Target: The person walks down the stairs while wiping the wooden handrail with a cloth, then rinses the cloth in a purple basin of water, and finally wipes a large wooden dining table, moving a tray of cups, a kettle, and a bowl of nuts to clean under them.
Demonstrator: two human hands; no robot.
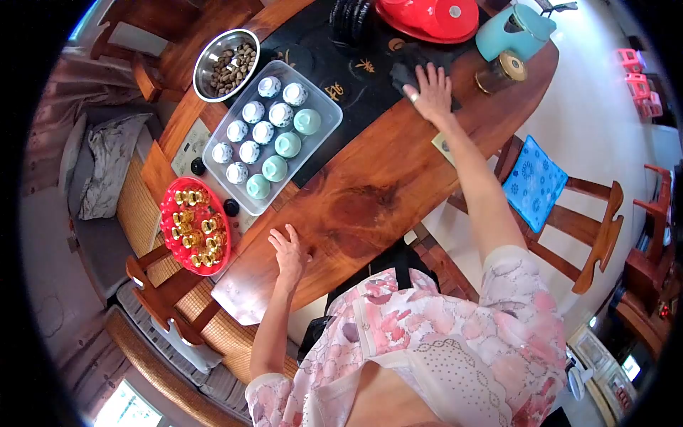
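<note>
On the long wooden table (370, 199), the right hand (430, 91) lies flat, fingers spread, on a dark cloth (405, 67) directly beneath it, while the left hand (288, 249) rests open and empty well apart.

Wooden surface (370, 206) carrying black mat (334, 53), clear tray (324, 107) of cups, steel bowl (206, 60) of nuts, red plate (168, 213), teal kettle (514, 30), red pot (430, 16), dark cloth (407, 60), glass jar (500, 71).
</note>
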